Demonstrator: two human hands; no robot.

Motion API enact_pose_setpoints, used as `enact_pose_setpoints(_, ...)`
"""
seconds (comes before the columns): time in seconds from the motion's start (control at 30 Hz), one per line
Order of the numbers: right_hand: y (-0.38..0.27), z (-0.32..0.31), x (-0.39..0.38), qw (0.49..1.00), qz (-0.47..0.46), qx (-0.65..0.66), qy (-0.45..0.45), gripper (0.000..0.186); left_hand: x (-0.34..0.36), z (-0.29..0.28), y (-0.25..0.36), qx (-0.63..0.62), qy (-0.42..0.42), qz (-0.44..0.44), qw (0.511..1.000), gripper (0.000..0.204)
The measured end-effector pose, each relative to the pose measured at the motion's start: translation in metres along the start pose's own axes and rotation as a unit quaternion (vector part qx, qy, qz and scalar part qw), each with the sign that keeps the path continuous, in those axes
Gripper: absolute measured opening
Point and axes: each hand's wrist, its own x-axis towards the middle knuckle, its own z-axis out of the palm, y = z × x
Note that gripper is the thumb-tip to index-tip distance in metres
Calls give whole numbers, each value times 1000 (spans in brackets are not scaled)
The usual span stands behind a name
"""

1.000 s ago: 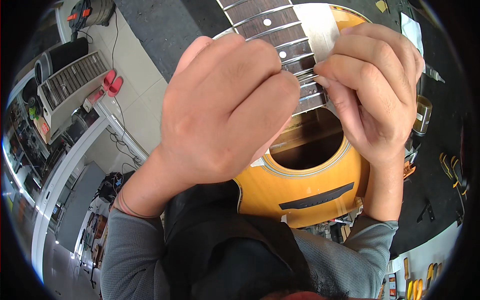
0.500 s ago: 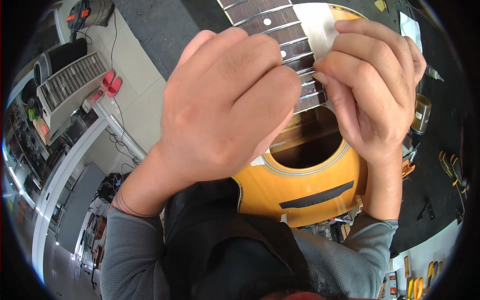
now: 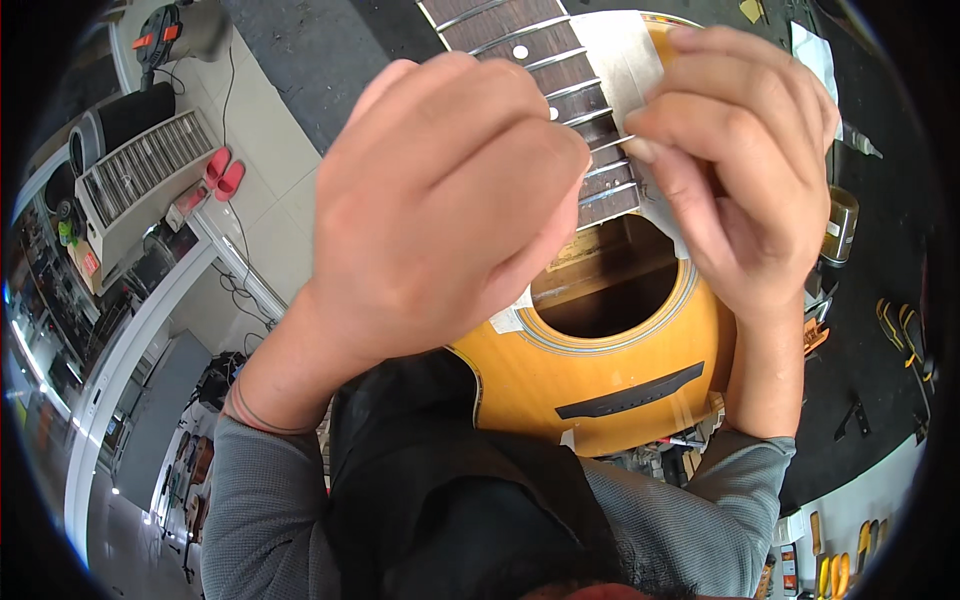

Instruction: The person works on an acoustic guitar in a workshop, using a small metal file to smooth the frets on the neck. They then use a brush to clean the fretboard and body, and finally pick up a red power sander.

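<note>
A yellow acoustic guitar (image 3: 640, 390) without strings lies in front of me, with a dark fretted fingerboard (image 3: 550, 70), pale masking tape (image 3: 610, 50) beside the board, an open soundhole (image 3: 620, 295) and a black bridge (image 3: 630, 390). My left hand (image 3: 440, 200) is closed over the left side of the fingerboard; its fingertips and whatever they hold are hidden. My right hand (image 3: 750, 180) is closed at the board's right edge, thumb and forefinger pinching the end of a metal fret wire (image 3: 610, 143), its other fingers curled above the guitar top.
A black work surface (image 3: 850, 450) at right holds pliers (image 3: 905, 335), a jar (image 3: 840, 225) and a nozzled bottle (image 3: 860, 140). Hand tools (image 3: 835, 570) sit at lower right. At left are a vacuum (image 3: 190, 35), pink slippers (image 3: 225, 175), cables on the tiled floor (image 3: 265, 220) and a white frame (image 3: 120, 350).
Both hands have shifted slightly leftward with the guitar's fingerboard, the left hand most. More tape shows beside the board and soundhole. The closed grips look much the same.
</note>
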Motion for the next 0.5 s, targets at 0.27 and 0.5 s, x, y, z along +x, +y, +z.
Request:
enact_pose_setpoints(0.27,8,-2,0,997,21,70,1,28,7,-2,-4,10,-16,6,1000,26)
enact_pose_setpoints(0.5,5,-2,-3,999,24,38,-14,20,9,-5,2,21,-60,5,998,24)
